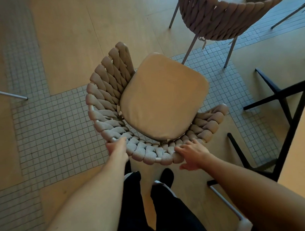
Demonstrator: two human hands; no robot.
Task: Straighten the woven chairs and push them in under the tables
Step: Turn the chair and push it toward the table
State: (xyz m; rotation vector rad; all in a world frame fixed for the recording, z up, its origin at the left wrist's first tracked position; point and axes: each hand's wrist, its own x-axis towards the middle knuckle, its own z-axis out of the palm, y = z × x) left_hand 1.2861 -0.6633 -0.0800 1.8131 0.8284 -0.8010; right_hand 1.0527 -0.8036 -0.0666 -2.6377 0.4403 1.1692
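Note:
A woven chair (111, 106) with a thick braided beige backrest and a tan seat cushion (162, 97) stands right in front of me, seen from above and turned at an angle. My left hand (117, 146) grips the back rim on its left side, fingers wrapped over the weave. My right hand (193, 154) rests on the rim's right side with fingers spread, touching but not clearly closed around it. A second woven chair (222, 16) stands at the top right, its back toward me.
A table edge (298, 144) runs down the right side, with a black cross-shaped base (275, 97) beneath it. A metal chair leg (11, 94) pokes in at the left. My dark trousers and shoes (166, 177) stand behind the chair on tile and wood flooring.

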